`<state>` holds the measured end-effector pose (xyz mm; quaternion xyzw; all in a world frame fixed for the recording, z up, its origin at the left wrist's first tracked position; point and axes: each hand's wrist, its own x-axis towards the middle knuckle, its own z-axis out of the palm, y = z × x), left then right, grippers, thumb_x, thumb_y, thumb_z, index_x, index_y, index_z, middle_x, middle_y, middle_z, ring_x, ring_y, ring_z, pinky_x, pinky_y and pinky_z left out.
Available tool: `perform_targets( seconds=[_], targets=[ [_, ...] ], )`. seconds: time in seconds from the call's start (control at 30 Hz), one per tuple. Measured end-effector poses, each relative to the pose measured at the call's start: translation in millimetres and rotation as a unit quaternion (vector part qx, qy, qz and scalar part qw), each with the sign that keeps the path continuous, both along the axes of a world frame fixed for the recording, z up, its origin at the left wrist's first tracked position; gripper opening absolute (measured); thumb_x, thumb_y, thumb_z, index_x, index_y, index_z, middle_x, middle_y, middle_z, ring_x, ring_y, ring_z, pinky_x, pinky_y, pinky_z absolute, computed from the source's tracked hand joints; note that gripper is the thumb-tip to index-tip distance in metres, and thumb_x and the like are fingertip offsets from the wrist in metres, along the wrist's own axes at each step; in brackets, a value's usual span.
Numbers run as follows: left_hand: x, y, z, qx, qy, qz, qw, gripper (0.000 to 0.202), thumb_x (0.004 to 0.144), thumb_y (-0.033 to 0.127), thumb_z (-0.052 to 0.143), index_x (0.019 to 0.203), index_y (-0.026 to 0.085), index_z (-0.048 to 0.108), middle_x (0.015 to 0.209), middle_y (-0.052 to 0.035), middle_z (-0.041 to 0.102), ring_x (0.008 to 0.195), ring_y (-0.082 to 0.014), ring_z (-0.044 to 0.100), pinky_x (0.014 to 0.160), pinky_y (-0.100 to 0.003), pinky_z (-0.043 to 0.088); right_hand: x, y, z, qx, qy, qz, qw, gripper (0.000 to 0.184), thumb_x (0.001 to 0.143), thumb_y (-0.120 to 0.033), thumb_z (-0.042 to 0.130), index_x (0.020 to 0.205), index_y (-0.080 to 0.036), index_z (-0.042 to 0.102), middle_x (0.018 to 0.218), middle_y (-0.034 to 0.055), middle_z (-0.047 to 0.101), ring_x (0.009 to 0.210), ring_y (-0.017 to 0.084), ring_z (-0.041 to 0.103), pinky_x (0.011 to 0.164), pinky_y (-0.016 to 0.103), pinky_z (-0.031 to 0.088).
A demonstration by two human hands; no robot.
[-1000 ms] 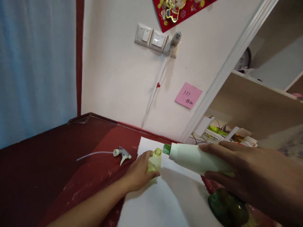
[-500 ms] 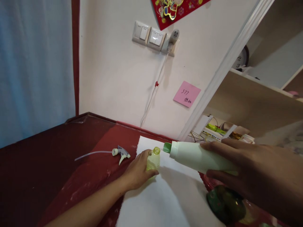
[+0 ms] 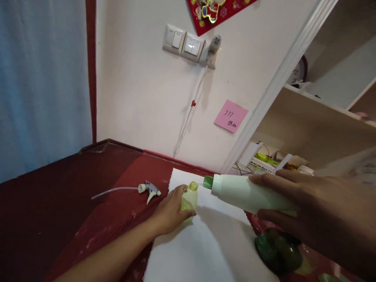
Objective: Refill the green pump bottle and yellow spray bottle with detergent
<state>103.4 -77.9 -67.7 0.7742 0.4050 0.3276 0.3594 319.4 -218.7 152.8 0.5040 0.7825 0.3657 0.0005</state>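
Observation:
My left hand (image 3: pixel 173 209) grips a small yellow-green plastic bottle (image 3: pixel 189 198), which stands on a white sheet of paper (image 3: pixel 202 250) with its threaded mouth open. My right hand (image 3: pixel 314 211) holds a white plastic bottle (image 3: pixel 243 194) almost level, its green-capped neck (image 3: pixel 208 182) pointing at the small bottle's mouth. The two bottles are close but do not appear to touch. A spray trigger head (image 3: pixel 149 191) with its clear dip tube lies on the table, left of my left hand.
The table (image 3: pixel 88 188) is dark red. A round green object (image 3: pixel 276 250) sits under my right hand. Behind are a wall with switches and a plug, a pink note (image 3: pixel 231 116), and a shelf (image 3: pixel 311 133) of clutter. A blue curtain (image 3: pixel 44 86) hangs left.
The whole view has drifted slightly left and up as my head moved. Both hands keep their grips, and the white bottle's neck stands slightly farther from the small bottle's mouth.

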Motion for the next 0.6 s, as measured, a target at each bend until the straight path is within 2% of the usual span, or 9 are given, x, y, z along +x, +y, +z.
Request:
perform_targets(
  seconds=[0.33,0.6],
  targets=[
    [1.4,1.4,-1.5,0.002,0.000,-0.002,1.000,0.072,0.078,0.037,0.071,0.140,0.017,0.041,0.145,-0.0177,0.054,0.135,-0.0352,0.049,0.111,-0.048,0.038,-2.0,-2.4,1.2,0.003,-0.017,-0.022,1.000,0.038,0.075,-0.033,0.062,0.110,-0.046,0.062,0.086,-0.0066,0.078,0.053,0.022,0.070,0.040,0.031,0.052],
    [0.0,0.8,-1.5,-0.002,0.004,-0.002,1.000,0.075,0.078,0.040,0.073,0.141,0.017,0.040,0.147,-0.0181,0.052,0.136,-0.0364,0.048,0.111,-0.050,0.038,-2.8,-1.7,3.0,-0.018,-0.003,-0.036,0.999,0.030,0.080,-0.040,0.062,0.108,-0.047,0.061,0.088,-0.0063,0.077,0.054,0.023,0.071,0.041,0.032,0.052]
  ],
)
